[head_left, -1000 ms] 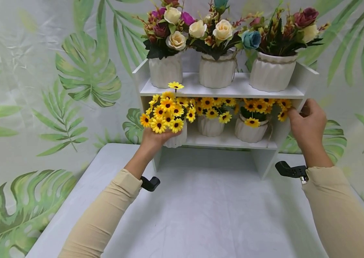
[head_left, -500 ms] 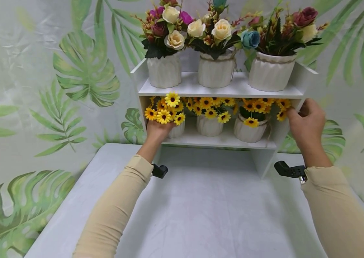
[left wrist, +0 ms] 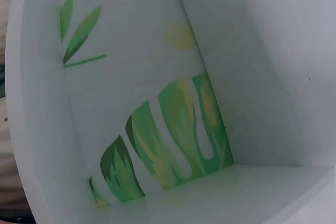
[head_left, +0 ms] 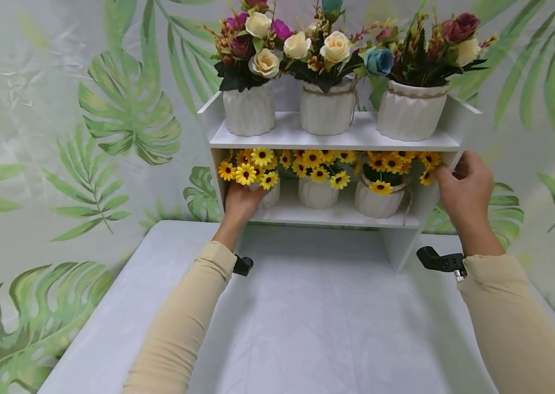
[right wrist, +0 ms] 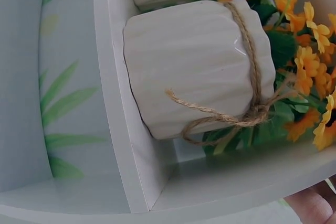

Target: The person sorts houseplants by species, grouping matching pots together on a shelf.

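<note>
My left hand (head_left: 244, 200) grips the leftmost lower flowerpot (head_left: 271, 196), a white ribbed pot with yellow artificial sunflowers (head_left: 246, 174). This pot stands at the left end of the lower tier of a white two-tier shelf (head_left: 328, 216). Blooms and the pot hide most of the fingers. My right hand (head_left: 468, 189) holds the front edge of the shelf's right side panel, near the sunflowers of the right lower pot (head_left: 379, 201). In the right wrist view, that pot has a twine bow (right wrist: 257, 111), and some fingers (right wrist: 311, 207) show outside the panel.
Between the outer lower pots stands a middle sunflower pot (head_left: 317, 195). Three white pots with artificial roses, including a left one (head_left: 249, 112), line the upper tier. The shelf stands on a white-covered table (head_left: 307, 317) before a leaf-patterned backdrop (head_left: 16, 235).
My left hand has moved the leftmost sunflower pot back into the lower tier, from in front of the shelf. My right hand has stayed at the side panel.
</note>
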The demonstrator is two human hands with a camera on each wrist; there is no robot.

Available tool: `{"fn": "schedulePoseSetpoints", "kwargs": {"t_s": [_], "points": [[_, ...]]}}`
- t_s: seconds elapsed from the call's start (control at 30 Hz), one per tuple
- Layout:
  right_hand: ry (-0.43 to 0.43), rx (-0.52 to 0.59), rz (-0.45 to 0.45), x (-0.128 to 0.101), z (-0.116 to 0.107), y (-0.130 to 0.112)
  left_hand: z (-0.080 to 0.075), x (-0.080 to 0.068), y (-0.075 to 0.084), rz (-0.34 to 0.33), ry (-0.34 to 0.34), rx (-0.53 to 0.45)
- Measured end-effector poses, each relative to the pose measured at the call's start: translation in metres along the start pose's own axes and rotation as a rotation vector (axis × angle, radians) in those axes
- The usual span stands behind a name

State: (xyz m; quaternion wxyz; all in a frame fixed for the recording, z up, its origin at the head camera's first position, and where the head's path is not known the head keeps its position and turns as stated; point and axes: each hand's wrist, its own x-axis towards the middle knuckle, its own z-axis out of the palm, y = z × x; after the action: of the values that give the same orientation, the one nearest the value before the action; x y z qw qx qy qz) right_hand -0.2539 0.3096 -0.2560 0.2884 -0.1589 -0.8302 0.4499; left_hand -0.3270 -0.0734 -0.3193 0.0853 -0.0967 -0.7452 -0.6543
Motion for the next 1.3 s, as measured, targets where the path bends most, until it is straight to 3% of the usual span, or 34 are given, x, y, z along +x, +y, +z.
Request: {"fn": "schedulePoseSetpoints", "kwargs": {"t_s": [0.03, 0.3, 0.53, 0.77, 1.0, 1.17, 1.3], "points": [[-0.003, 0.001, 0.004, -0.001, 0.000, 0.001, 0.000, -0.001, -0.002, 0.018, 0.040, 0.136], [-0.003, 0.016, -0.008, -0.002, -0.002, -0.003, 0.003, -0.003, -0.002, 0.051, 0.069, 0.223], [0.004, 0.002, 0.004, -0.003, -0.003, -0.001, 0.005, -0.005, -0.004, 0.078, 0.050, 0.174], [0.007, 0.002, -0.007, -0.002, -0.001, -0.002, 0.003, -0.011, -0.004, 0.093, 0.125, 0.238], [0.002, 0.011, 0.004, 0.000, 0.000, -0.002, 0.003, -0.012, -0.007, 0.096, 0.154, 0.250], [-0.077, 0.003, 0.007, -0.004, -0.006, 0.002, 0.006, -0.025, -0.007, 0.078, 0.203, 0.229], [-0.224, -0.020, -0.006, -0.014, -0.018, 0.006, 0.011, -0.052, -0.009, 0.128, 0.281, 0.210]]}}
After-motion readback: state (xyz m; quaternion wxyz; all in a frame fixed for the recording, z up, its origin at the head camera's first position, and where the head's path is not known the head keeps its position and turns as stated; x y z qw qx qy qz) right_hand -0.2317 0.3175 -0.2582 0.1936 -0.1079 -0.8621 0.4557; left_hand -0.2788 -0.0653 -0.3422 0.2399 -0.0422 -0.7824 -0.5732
